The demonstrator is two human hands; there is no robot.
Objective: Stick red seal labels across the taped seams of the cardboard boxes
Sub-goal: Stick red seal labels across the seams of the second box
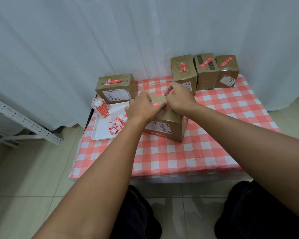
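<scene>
A cardboard box (169,125) sits in the middle of the checkered table, its top mostly covered by both hands. My left hand (142,107) and my right hand (179,99) meet over the box top and pinch a red seal label (156,104) between their fingertips. Only a small strip of the label shows. A roll of red labels (101,106) stands at the back of a white tray (100,133), which also holds several curled label scraps (116,125).
A sealed box (116,88) stands behind the tray. Three more labelled boxes (205,71) line the back right of the red-and-white checkered cloth (179,157). A white curtain hangs behind, a metal rack (24,125) lies at left, and my knees are below the table edge.
</scene>
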